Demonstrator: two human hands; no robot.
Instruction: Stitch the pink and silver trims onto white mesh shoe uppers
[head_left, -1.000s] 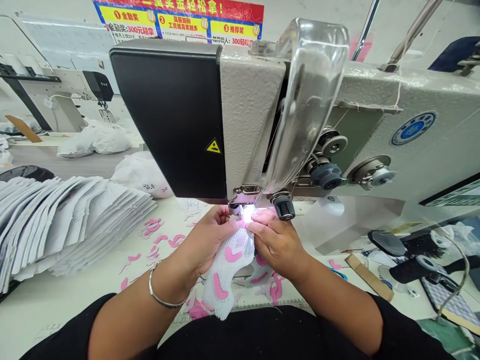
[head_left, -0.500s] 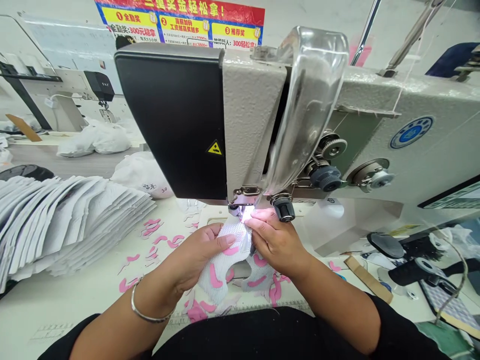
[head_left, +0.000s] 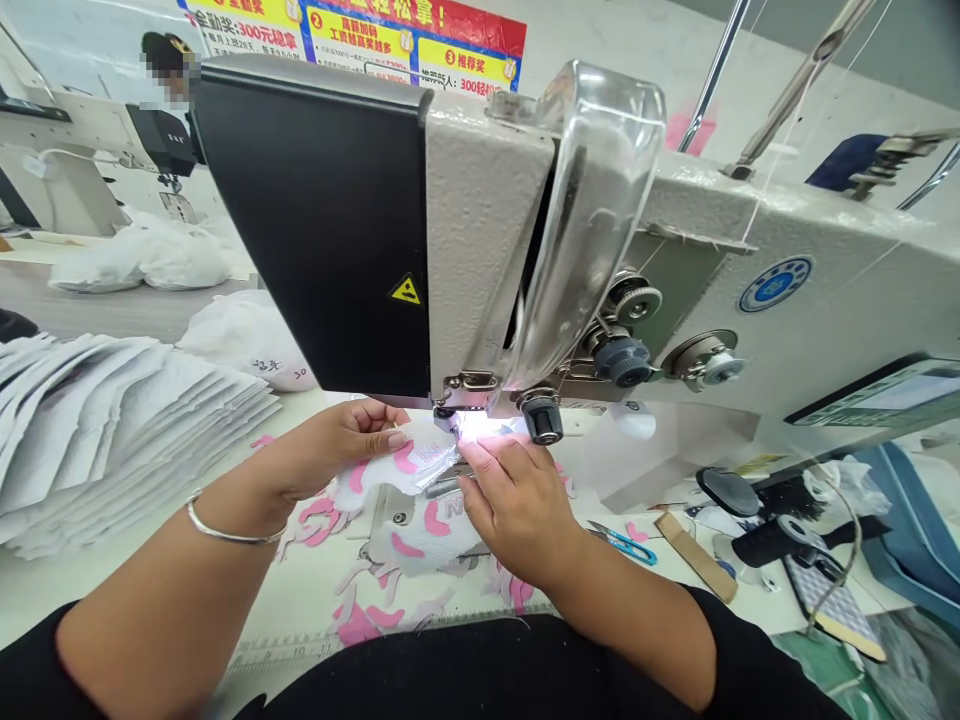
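A white mesh fabric piece with pink curved patches (head_left: 420, 470) lies under the lit presser foot (head_left: 457, 420) of a grey sewing machine (head_left: 525, 230). My left hand (head_left: 337, 445) pinches the piece's left edge, thumb and fingers closed on it. My right hand (head_left: 510, 490) presses flat on the fabric just right of the needle, fingers together. A silver bangle sits on my left wrist.
A fanned stack of white fabric pieces (head_left: 112, 430) lies at the left. Loose pink patches (head_left: 352, 620) are scattered on the table's front. Small blue scissors (head_left: 626, 542), a black bobbin tool (head_left: 787, 535) and a blue bin (head_left: 922, 540) are at the right. Another sewing machine stands at the far left.
The fabric has been turned anticlockwise under the needle. My left hand moved up and to the left with its edge. My right hand slid a little left. The camera tilted.
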